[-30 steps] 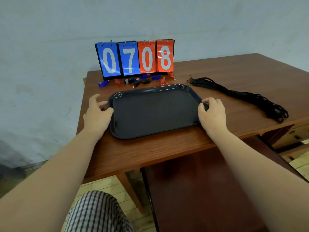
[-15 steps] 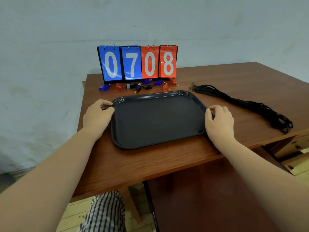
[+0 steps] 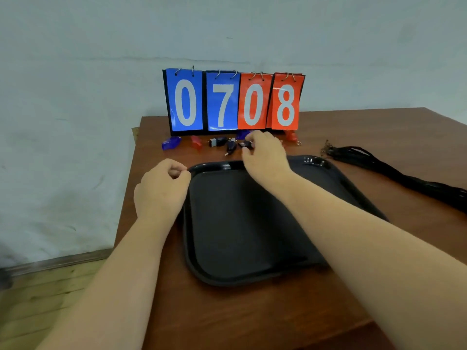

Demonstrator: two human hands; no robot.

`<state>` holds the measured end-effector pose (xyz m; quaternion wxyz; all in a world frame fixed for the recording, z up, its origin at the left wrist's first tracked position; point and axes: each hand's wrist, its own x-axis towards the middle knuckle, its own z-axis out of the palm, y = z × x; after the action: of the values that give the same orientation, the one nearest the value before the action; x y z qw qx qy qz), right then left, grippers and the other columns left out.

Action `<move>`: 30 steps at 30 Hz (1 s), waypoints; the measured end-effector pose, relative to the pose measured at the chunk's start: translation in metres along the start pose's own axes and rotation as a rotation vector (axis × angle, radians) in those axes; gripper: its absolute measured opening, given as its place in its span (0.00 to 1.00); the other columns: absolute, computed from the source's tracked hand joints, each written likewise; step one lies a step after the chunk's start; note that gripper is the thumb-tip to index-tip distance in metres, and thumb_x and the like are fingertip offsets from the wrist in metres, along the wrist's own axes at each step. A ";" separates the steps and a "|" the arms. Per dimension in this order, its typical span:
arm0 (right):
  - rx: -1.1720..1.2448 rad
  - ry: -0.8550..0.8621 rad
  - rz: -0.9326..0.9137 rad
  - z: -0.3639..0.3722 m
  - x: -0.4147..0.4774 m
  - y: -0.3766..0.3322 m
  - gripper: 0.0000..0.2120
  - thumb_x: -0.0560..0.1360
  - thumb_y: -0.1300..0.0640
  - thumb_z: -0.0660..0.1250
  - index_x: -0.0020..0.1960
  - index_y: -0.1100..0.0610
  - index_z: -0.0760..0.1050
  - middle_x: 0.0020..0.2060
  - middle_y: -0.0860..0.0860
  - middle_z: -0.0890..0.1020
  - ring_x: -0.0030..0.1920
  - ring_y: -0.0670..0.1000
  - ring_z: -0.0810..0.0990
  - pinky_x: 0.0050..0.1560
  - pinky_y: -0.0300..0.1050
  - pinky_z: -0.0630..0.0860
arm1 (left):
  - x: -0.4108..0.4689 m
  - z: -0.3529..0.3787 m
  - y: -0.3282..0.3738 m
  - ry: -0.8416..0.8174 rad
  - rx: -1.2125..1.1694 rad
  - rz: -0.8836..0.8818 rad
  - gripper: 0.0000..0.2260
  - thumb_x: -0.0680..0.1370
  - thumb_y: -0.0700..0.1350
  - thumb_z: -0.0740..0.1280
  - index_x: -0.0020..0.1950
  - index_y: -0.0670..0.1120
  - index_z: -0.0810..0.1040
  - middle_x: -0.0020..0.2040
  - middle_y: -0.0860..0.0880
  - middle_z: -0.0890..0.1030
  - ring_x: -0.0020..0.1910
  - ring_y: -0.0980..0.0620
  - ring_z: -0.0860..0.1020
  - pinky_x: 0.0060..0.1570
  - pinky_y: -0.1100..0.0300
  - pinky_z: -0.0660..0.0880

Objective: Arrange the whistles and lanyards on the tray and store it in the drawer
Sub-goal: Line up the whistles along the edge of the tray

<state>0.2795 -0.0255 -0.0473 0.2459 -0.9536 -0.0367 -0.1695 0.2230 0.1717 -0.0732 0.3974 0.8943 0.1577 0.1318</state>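
Your left hand [image 3: 161,190] sits curled at the black tray's [image 3: 227,236] far-left corner; whether it grips the rim is unclear. Beyond the tray, the whistles [image 3: 217,142] lie in a row before the scoreboard [image 3: 233,99], where your right hand [image 3: 262,157] pinches a black whistle [image 3: 245,145]. The lanyards [image 3: 394,170] lie bunched on the table [image 3: 252,311], right of the tray.

The small plastic whistles [image 3: 171,142] are boxed between the upright blue-and-red number scoreboard [image 3: 233,102] and the black plastic tray [image 3: 313,160].
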 end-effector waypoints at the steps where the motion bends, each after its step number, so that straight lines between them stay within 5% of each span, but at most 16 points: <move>1: -0.010 0.005 -0.012 0.011 0.010 -0.005 0.15 0.79 0.53 0.65 0.64 0.54 0.74 0.58 0.52 0.77 0.60 0.52 0.75 0.59 0.48 0.76 | 0.002 0.001 -0.001 0.000 0.010 0.010 0.04 0.80 0.51 0.64 0.52 0.56 0.78 0.47 0.57 0.80 0.47 0.55 0.76 0.47 0.55 0.70; 6: -0.073 -0.015 -0.029 0.048 0.044 -0.024 0.16 0.81 0.53 0.64 0.67 0.54 0.76 0.61 0.55 0.74 0.62 0.55 0.72 0.61 0.48 0.73 | 0.003 0.003 -0.002 0.016 0.032 0.057 0.03 0.79 0.52 0.65 0.50 0.56 0.77 0.43 0.58 0.79 0.41 0.57 0.74 0.47 0.55 0.72; 11: -0.079 -0.027 0.046 0.059 0.049 -0.023 0.15 0.78 0.58 0.68 0.65 0.56 0.77 0.61 0.55 0.75 0.61 0.56 0.75 0.60 0.48 0.74 | 0.003 0.003 -0.002 0.033 0.039 0.069 0.03 0.79 0.52 0.64 0.48 0.56 0.77 0.43 0.58 0.79 0.47 0.56 0.75 0.47 0.55 0.71; 15: -0.043 -0.053 0.084 0.050 0.044 -0.023 0.13 0.76 0.64 0.68 0.60 0.58 0.78 0.57 0.56 0.78 0.57 0.55 0.78 0.57 0.46 0.76 | 0.001 0.003 0.000 0.036 0.044 0.067 0.03 0.79 0.51 0.64 0.49 0.56 0.77 0.41 0.58 0.78 0.40 0.57 0.74 0.37 0.62 0.65; 21: 0.463 -0.028 0.133 0.019 0.004 -0.031 0.15 0.75 0.61 0.71 0.61 0.54 0.78 0.52 0.46 0.80 0.48 0.41 0.77 0.43 0.28 0.69 | -0.002 -0.002 0.004 0.024 0.042 0.031 0.03 0.79 0.51 0.64 0.49 0.56 0.77 0.41 0.58 0.78 0.39 0.58 0.74 0.40 0.61 0.68; 25: 0.871 -0.227 0.267 0.008 -0.025 -0.050 0.17 0.75 0.62 0.71 0.62 0.50 0.78 0.53 0.44 0.82 0.54 0.44 0.80 0.52 0.40 0.78 | -0.001 -0.001 0.003 0.025 0.022 0.040 0.03 0.80 0.51 0.64 0.51 0.57 0.78 0.46 0.58 0.81 0.44 0.58 0.76 0.53 0.52 0.75; 30: 1.095 -0.424 0.314 0.014 -0.032 -0.053 0.13 0.76 0.62 0.70 0.58 0.50 0.82 0.55 0.49 0.84 0.57 0.50 0.82 0.60 0.51 0.77 | 0.001 0.002 -0.005 -0.024 -0.092 0.118 0.16 0.81 0.47 0.64 0.67 0.60 0.73 0.54 0.61 0.78 0.58 0.56 0.77 0.62 0.49 0.74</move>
<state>0.2459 0.0280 -0.0459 0.7101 -0.6957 -0.0256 0.1058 0.2240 0.1742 -0.0774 0.4315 0.8844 0.0935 0.1515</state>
